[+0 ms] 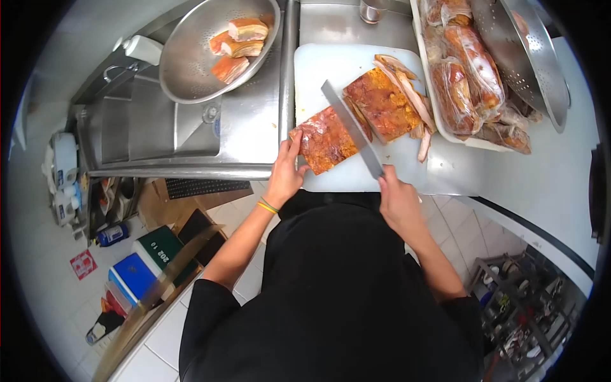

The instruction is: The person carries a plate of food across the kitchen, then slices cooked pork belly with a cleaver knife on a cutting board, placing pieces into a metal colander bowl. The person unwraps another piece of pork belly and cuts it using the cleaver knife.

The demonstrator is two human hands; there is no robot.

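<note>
A white cutting board [328, 63] carries a browned slab of pork belly in two main parts. My left hand [287, 167] grips the left edge of the nearer pork piece [326, 141], fingers on top and thumb at its lower side. My right hand [400, 198] is wrapped around the handle of a long, wide-bladed knife [350, 121]. The blade lies slantwise over the right end of that piece. Just beyond it sits the larger pork piece [384, 103], with a thin slice partly hidden between it and the blade. Long trimmed strips [410, 92] lie along the board's right side.
Left of the board, a steel colander [178, 67] with several pork chunks [245, 39] rests over the sink [149, 127]. On the right, a white tray [428, 83] holds several plastic-wrapped pork pieces [474, 63], with another colander [519, 51] leaning on them. A metal cup [373, 11] stands behind.
</note>
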